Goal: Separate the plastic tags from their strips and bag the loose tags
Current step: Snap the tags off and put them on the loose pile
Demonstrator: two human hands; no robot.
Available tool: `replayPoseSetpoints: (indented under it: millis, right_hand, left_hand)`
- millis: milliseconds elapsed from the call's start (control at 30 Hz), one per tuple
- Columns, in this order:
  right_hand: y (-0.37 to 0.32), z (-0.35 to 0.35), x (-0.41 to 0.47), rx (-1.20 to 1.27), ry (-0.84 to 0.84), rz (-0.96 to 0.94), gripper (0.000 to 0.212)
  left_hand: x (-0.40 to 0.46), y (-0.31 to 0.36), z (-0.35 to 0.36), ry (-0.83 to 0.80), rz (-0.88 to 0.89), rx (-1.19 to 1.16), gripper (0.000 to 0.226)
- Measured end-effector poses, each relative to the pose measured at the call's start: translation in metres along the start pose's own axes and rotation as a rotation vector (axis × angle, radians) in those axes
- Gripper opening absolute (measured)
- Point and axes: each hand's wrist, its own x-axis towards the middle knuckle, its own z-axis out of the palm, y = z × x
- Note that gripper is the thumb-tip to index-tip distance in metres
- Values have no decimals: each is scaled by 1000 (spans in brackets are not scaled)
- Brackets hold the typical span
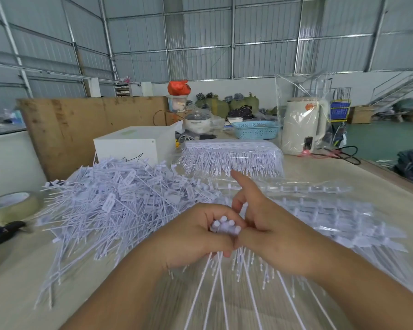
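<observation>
From the head camera, your two hands meet at the middle of the table (379, 186) over a bundle of tags (225, 225): your left hand (196, 236) has its fingers curled round the white heads of the bundle, and your right hand (267, 225) pinches the same bundle from the other side with its forefinger sticking straight up. The thin tails of the held tags fan toward you below both wrists. A big heap of loose tags (119, 198) lies just left of your hands, strips in clear plastic (332, 217) spread to the right, and a wrapped pack of strips (231, 156) sits beyond. A roll of tape (10, 206) rests at the far left, with a white box (134, 145), a blue basket (255, 129) and a cream kettle (303, 127) further back.
</observation>
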Motion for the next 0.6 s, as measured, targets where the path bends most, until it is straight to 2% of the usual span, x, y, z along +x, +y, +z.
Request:
replayPoseSetpoints:
  millis: [67, 100, 133, 167, 233, 300, 467, 600]
  right_hand:
    - [2, -10, -1, -181, -20, 60, 72]
    - [3, -15, -1, -280, -37, 82, 58]
    - [4, -17, -1, -309, -38, 96, 41]
    - [6, -19, -1, -266, -27, 99, 35]
    - [9, -17, 0, -164, 7, 100, 44]
    - [7, -14, 2, -86, 79, 96, 42]
    - [0, 6, 10, 125, 352, 122, 43]
    - [-7, 17, 14, 171, 535, 130, 47]
  left_hand:
    - [1, -2, -4, 85, 13, -16, 15]
    - [1, -3, -7, 138, 19, -26, 13]
    - [1, -4, -9, 189, 27, -26, 16]
    - [1, -5, -11, 227, 32, -26, 18]
    - [1, -4, -11, 275, 40, -33, 15]
    - [3, -3, -8, 347, 60, -41, 18]
    - [15, 2, 7, 756, 104, -147, 23]
    - [22, 4, 27, 941, 71, -162, 16]
